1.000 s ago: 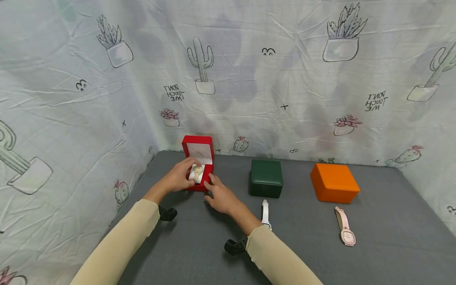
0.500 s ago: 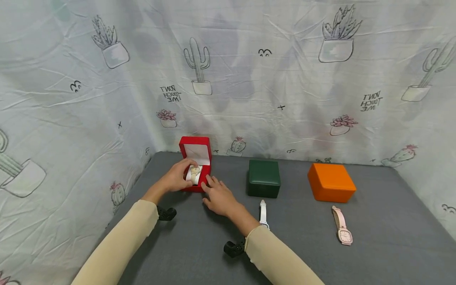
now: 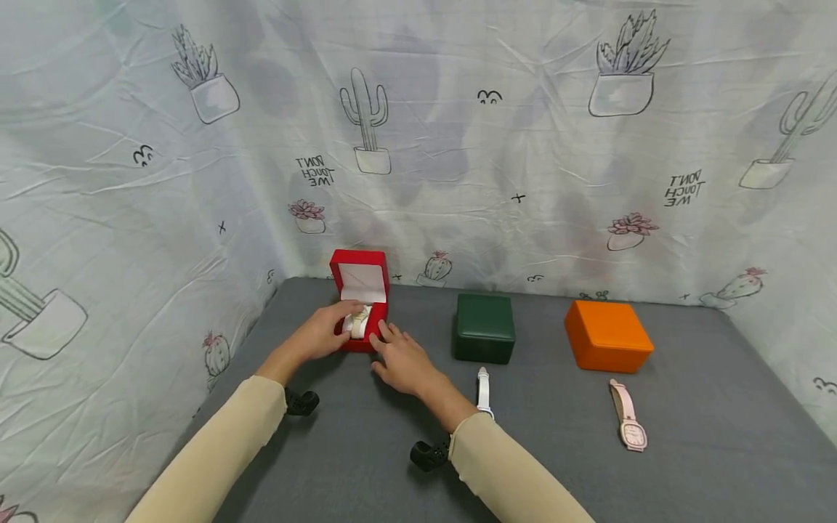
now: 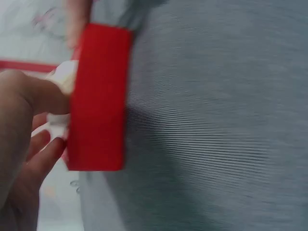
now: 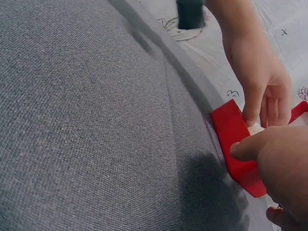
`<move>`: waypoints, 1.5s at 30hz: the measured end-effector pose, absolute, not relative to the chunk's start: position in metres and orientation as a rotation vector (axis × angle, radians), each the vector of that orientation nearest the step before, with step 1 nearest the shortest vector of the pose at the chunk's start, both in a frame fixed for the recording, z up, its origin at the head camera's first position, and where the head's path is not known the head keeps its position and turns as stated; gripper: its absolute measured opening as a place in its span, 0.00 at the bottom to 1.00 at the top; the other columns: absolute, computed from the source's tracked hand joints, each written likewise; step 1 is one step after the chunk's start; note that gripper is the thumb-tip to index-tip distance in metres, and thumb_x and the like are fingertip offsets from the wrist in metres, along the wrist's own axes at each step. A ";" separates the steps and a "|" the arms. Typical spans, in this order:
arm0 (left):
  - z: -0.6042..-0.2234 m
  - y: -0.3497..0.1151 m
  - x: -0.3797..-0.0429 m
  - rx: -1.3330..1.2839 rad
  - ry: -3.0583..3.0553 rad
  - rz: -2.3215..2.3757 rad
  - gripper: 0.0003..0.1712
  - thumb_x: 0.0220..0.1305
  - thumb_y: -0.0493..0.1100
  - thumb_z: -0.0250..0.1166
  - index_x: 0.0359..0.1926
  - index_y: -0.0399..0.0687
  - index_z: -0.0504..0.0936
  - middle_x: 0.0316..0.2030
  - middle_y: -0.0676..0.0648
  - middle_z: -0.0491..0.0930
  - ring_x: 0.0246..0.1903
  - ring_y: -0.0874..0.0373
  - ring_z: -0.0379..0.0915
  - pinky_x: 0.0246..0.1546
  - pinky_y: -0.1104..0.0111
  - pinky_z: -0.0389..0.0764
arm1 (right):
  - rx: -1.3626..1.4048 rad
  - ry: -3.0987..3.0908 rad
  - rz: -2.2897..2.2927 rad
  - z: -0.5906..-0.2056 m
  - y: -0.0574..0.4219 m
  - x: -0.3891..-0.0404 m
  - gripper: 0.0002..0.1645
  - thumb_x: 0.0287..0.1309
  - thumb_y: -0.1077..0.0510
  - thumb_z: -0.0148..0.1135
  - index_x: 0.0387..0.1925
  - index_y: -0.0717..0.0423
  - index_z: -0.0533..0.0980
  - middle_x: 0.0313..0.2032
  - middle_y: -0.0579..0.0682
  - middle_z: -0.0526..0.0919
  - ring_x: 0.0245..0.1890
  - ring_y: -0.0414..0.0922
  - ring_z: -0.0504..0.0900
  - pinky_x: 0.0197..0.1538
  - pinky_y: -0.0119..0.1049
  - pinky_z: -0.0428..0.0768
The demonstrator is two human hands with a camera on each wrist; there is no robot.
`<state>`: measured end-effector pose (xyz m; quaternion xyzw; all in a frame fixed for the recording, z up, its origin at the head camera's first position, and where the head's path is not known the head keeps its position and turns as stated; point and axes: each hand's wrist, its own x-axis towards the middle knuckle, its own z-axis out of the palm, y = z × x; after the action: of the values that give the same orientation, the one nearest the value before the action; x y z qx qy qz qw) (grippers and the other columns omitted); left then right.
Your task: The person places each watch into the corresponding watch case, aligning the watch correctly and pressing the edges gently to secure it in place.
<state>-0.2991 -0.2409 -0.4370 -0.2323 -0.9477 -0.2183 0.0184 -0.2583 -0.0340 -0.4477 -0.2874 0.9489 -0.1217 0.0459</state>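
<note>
A red watch box (image 3: pixel 375 330) with its lid raised stands at the back left of the table. In it sits a gold-toned watch (image 3: pixel 359 317) on a white cushion (image 3: pixel 357 333). My left hand (image 3: pixel 322 330) reaches in from the left, pinching the cushion with the watch between thumb and fingers; the fingers hide part of the dial. In the left wrist view the thumb (image 4: pixel 50 98) lies against the cushion behind the box's red front wall (image 4: pixel 98 101). My right hand (image 3: pixel 407 361) rests its extended fingertips on the box's front right edge.
A closed green box (image 3: pixel 485 328) stands right of the red one, with a white-strapped watch (image 3: pixel 483 392) before it, partly behind my right sleeve. Farther right is a closed orange box (image 3: pixel 608 335), a pink watch (image 3: pixel 631 421) in front. Patterned cloth (image 3: pixel 445 145) hangs behind the table.
My left hand has shifted slightly lower over the box, and its fingers cover more of the watch dial. My right hand stays at the box edge.
</note>
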 end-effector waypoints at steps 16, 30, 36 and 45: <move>-0.439 -0.224 -0.281 -0.682 -2.752 -0.286 0.18 0.55 0.35 0.71 0.49 0.40 0.85 0.46 0.41 0.81 0.43 0.49 0.81 0.47 0.56 0.83 | -0.868 2.904 -0.358 -0.448 -0.034 -0.260 0.36 0.64 0.46 0.59 0.71 0.47 0.62 0.75 0.52 0.55 0.74 0.51 0.57 0.72 0.48 0.62; -0.427 -0.223 -0.276 -0.663 -2.753 -0.139 0.20 0.57 0.41 0.69 0.52 0.43 0.82 0.55 0.40 0.77 0.53 0.48 0.75 0.53 0.53 0.80 | -0.888 2.900 -0.359 -0.444 -0.033 -0.260 0.35 0.64 0.47 0.60 0.70 0.47 0.64 0.74 0.52 0.56 0.74 0.51 0.58 0.72 0.48 0.63; -0.409 -0.219 -0.286 -0.677 -2.559 -0.134 0.24 0.55 0.41 0.70 0.54 0.42 0.80 0.53 0.41 0.76 0.52 0.48 0.74 0.49 0.54 0.82 | -0.889 2.891 -0.370 -0.444 -0.033 -0.259 0.35 0.64 0.48 0.60 0.70 0.48 0.64 0.74 0.53 0.56 0.74 0.52 0.58 0.71 0.49 0.63; -0.387 -0.211 -0.311 -0.693 -2.510 -0.138 0.33 0.57 0.41 0.68 0.64 0.44 0.71 0.62 0.38 0.68 0.61 0.44 0.65 0.63 0.52 0.72 | -0.854 2.865 -0.404 -0.443 -0.031 -0.259 0.35 0.64 0.48 0.60 0.71 0.46 0.63 0.75 0.52 0.54 0.74 0.51 0.56 0.72 0.49 0.61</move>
<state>-0.3107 -0.2105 -0.3871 -0.2563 -0.9285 -0.0510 0.2639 -0.2585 -0.0310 -0.4430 -0.2826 0.9478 -0.1336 0.0625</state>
